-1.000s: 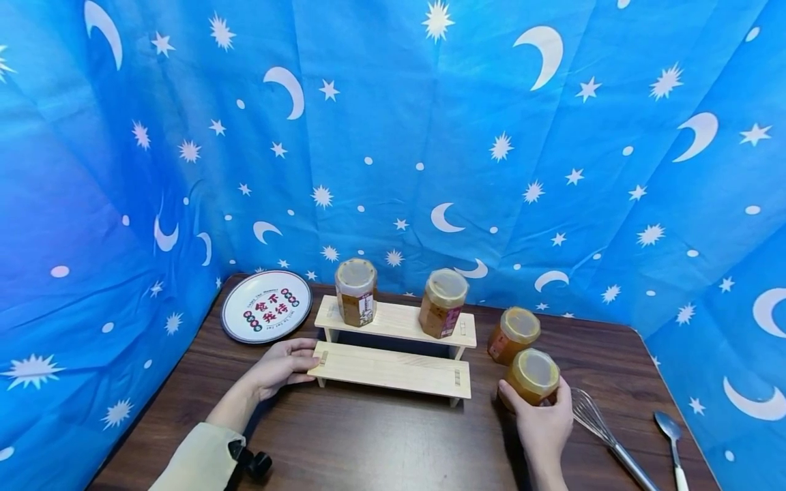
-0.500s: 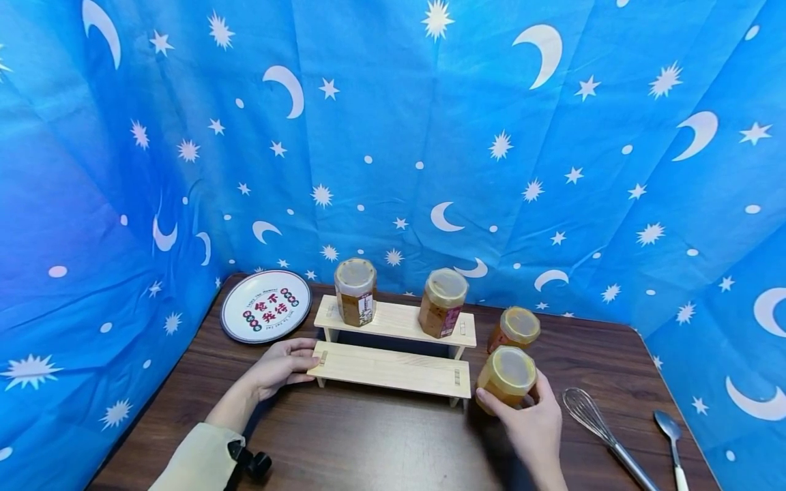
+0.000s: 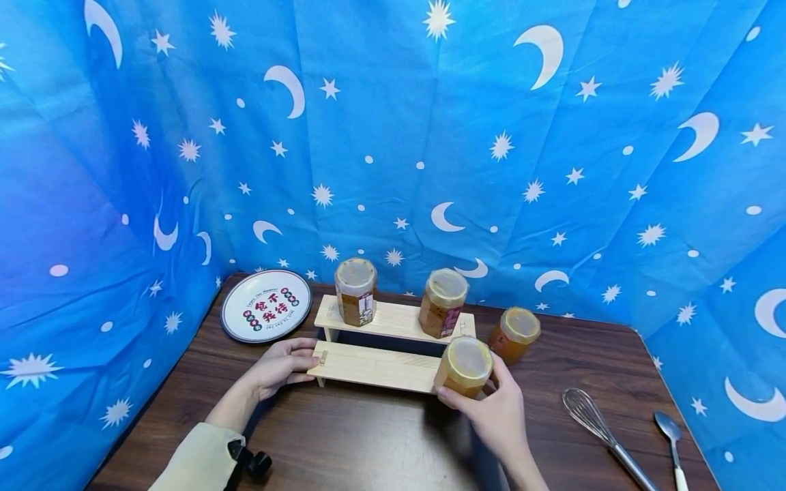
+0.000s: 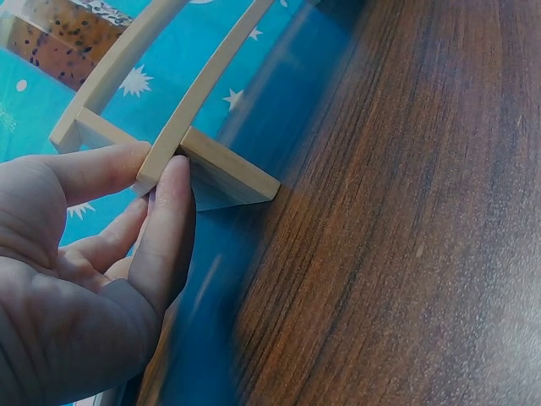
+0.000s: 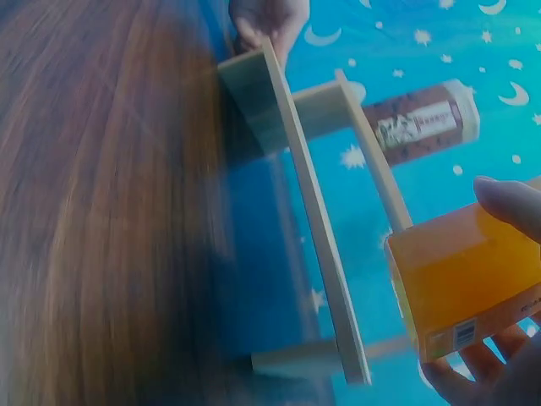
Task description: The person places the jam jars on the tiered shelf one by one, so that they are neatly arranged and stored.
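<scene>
A two-tier wooden rack [image 3: 381,367] stands on the table. My left hand [image 3: 279,368] pinches the left end of its lower board between thumb and fingers; the left wrist view shows this grip [image 4: 110,245] up close. My right hand [image 3: 500,409] holds a jar of amber contents [image 3: 465,368] by its sides, over the right end of the lower board. In the right wrist view that jar [image 5: 465,275] is apart from the lower board. Two lidded jars, one on the left [image 3: 356,293] and one on the right [image 3: 443,303], stand on the upper board.
Another amber jar [image 3: 514,334] stands on the table right of the rack. Farther right lie a whisk [image 3: 592,416] and a spoon [image 3: 672,436]. A plate with red characters [image 3: 267,307] is at the back left. Blue cloth [image 3: 393,136] hangs behind the wooden table [image 3: 344,443].
My right hand has lifted the amber jar from beside the other one and carried it left to the rack's lower board. The left hand keeps its place.
</scene>
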A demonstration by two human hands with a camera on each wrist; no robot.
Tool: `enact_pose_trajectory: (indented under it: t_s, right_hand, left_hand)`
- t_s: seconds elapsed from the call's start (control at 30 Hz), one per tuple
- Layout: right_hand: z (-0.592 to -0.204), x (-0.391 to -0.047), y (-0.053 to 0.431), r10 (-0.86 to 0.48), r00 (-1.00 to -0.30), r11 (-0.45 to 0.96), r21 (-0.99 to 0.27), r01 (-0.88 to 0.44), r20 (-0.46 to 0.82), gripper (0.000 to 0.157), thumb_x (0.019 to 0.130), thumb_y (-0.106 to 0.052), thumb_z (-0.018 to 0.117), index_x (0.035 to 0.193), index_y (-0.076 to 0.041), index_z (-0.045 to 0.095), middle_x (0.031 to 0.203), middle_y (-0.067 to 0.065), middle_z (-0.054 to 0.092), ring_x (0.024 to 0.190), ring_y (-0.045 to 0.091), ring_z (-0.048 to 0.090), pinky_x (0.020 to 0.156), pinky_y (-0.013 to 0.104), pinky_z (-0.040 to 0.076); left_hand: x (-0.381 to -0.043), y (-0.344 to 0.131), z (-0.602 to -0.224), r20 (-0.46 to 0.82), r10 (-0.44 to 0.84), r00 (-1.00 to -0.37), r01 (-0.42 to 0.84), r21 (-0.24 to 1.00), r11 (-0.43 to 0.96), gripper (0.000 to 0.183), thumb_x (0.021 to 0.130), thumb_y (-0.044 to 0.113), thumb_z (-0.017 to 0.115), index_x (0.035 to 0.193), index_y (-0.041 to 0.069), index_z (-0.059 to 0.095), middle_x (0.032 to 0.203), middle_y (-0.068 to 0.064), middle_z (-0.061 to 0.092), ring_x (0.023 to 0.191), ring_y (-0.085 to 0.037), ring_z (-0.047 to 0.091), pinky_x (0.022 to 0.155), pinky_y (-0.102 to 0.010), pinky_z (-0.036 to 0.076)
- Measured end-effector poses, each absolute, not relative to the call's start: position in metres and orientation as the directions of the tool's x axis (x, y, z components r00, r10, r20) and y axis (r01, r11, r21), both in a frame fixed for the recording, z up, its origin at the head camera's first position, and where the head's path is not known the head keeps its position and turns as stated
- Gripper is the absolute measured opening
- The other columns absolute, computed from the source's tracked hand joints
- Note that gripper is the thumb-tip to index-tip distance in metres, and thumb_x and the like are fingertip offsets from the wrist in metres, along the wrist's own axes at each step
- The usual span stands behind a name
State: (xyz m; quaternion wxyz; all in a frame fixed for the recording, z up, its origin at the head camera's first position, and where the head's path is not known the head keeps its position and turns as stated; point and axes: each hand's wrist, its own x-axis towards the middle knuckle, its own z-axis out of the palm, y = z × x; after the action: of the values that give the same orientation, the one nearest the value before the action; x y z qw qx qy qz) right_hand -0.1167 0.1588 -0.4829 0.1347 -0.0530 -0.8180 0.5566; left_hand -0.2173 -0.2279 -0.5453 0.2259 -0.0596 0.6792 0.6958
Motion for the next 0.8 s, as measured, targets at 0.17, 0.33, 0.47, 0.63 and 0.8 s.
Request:
enact_pose_trajectory:
  t_s: [0.17,0.33,0.47,0.63,0.8]
  right_hand:
    - [-0.486,-0.126,0.138,0.175,-0.971,0.319,-0.942,-0.102,0.164,0.082,0.064,-0.018,0.102,0.135,-0.018,0.062,0.125,0.001,0.068,0.114,0.021,0.062,0.098,0.05,0.054]
    - [-0.49,-0.135,0.114,0.112,-0.978,0.272,-0.952,-0.139,0.175,0.081,0.063,-0.015,0.102,0.134,-0.019,0.064,0.123,-0.001,0.068,0.113,0.02,0.062,0.097,0.047,0.055]
    - [-0.493,-0.143,0.095,0.059,-0.982,0.218,-0.962,-0.163,0.18,0.085,0.063,-0.013,0.102,0.136,-0.02,0.062,0.125,-0.002,0.066,0.115,0.021,0.062,0.097,0.044,0.057]
    - [-0.492,-0.152,0.072,0.003,-0.98,0.18,-0.964,-0.194,0.197,0.083,0.064,-0.014,0.101,0.137,-0.021,0.062,0.125,-0.003,0.067,0.115,0.02,0.062,0.097,0.042,0.057]
    - [-0.491,-0.159,0.052,-0.034,-0.975,0.188,-0.957,-0.222,0.219,0.083,0.066,-0.016,0.101,0.138,-0.02,0.061,0.126,-0.005,0.067,0.116,0.018,0.062,0.097,0.041,0.057]
  left_hand:
    - [-0.217,-0.228,-0.546,-0.388,0.234,-0.892,-0.394,0.919,0.023,0.061,0.097,0.004,0.069,0.15,-0.007,0.042,0.13,-0.022,0.061,0.104,-0.025,0.07,0.091,-0.04,0.061]
    - [-0.216,-0.228,-0.545,-0.384,0.235,-0.893,-0.39,0.92,0.021,0.06,0.098,0.003,0.069,0.15,-0.007,0.042,0.13,-0.022,0.06,0.104,-0.025,0.07,0.091,-0.039,0.061]
    - [-0.216,-0.228,-0.544,-0.384,0.234,-0.893,-0.389,0.921,0.023,0.061,0.097,0.004,0.07,0.15,-0.007,0.042,0.131,-0.022,0.06,0.104,-0.025,0.07,0.09,-0.039,0.062]
    - [-0.215,-0.228,-0.543,-0.378,0.236,-0.895,-0.384,0.923,0.024,0.061,0.097,0.004,0.07,0.15,-0.008,0.042,0.131,-0.022,0.06,0.103,-0.025,0.07,0.09,-0.039,0.062]
    - [-0.215,-0.227,-0.543,-0.374,0.238,-0.896,-0.38,0.925,0.021,0.061,0.097,0.004,0.07,0.15,-0.008,0.042,0.131,-0.022,0.06,0.102,-0.024,0.07,0.09,-0.039,0.062]
